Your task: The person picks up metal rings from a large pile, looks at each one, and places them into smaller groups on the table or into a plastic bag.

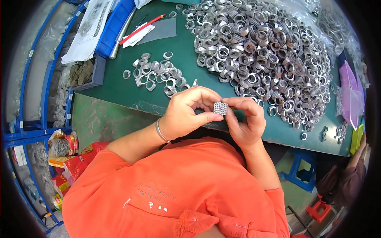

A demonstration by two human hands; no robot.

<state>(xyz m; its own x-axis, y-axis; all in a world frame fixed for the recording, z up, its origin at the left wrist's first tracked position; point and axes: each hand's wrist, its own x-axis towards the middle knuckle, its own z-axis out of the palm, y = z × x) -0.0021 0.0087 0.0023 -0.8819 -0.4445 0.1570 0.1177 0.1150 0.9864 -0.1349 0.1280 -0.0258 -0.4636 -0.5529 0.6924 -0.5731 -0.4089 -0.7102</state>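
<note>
Some studded metal — between left fingers and right fingers.

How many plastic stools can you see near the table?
2: a blue stool under the right part of the green table's near edge, and a red stool farther down, at lower right. More could be hidden beneath the table.

Left of the large heap of grey metal rings, a strip of bare green tabletop lets a hand pass (the bare left hand blocks its near end); a small scattered cluster of grey rings borders it. Right of the heap, a purple plastic tray obstructs.
</note>
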